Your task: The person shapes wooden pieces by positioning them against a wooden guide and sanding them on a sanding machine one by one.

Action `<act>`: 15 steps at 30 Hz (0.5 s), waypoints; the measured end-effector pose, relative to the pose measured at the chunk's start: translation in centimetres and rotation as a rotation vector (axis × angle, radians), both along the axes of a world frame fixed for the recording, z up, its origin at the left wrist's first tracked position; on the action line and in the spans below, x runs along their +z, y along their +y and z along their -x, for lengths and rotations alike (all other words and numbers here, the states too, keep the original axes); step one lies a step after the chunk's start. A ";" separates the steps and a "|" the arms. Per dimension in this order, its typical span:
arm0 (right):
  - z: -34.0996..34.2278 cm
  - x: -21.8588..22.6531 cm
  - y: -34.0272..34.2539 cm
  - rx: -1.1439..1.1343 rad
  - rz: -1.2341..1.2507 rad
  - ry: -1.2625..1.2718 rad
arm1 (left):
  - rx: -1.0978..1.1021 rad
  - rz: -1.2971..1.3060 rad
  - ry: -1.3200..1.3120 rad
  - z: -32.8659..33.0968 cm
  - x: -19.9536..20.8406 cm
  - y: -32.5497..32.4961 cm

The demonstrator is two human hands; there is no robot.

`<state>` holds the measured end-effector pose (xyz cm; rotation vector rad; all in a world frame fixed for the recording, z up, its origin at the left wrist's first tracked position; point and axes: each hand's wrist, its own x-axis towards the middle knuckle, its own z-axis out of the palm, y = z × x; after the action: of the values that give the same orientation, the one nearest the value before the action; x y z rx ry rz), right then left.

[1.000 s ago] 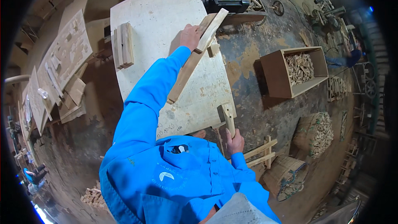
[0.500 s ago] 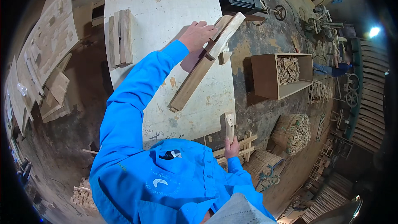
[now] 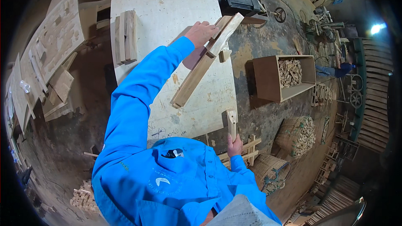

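Note:
My left hand (image 3: pixel 202 34) is closed on the upper part of a long brown wooden beam (image 3: pixel 193 81), which lies slantwise on the white worktable (image 3: pixel 167 0). A paler wooden piece (image 3: pixel 226 34) rests against the beam's far end, just right of my fingers. Under that piece, near the table's right edge, sits a small wood block (image 3: pixel 225 55). My right hand (image 3: pixel 235 145) grips a short light wooden bar (image 3: pixel 232 121) by its lower end. Dark holes show near the bar's top, which stands by the table's near right corner.
Several wood pieces (image 3: pixel 126 37) lie together at the table's left. A black motor (image 3: pixel 238 2) stands past the far right corner. On the floor to the right are an open box (image 3: pixel 268 79) of offcuts and woven baskets (image 3: pixel 289 132). Another person (image 3: pixel 337 71) is farther right.
The view has shifted slightly. The paler piece looks a little turned, its bright face now duller. Both hands keep their holds.

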<state>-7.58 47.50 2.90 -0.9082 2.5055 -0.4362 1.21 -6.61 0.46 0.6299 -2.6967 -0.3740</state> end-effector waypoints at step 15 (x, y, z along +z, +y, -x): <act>0.6 0.0 -0.2 0.036 0.004 -0.018 | 0.654 -0.397 0.218 3.6 -2.2 2.0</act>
<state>-8.18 47.27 2.87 -0.9455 2.4692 -0.4361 -2.38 -4.61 -1.72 1.4282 -2.0641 -0.7422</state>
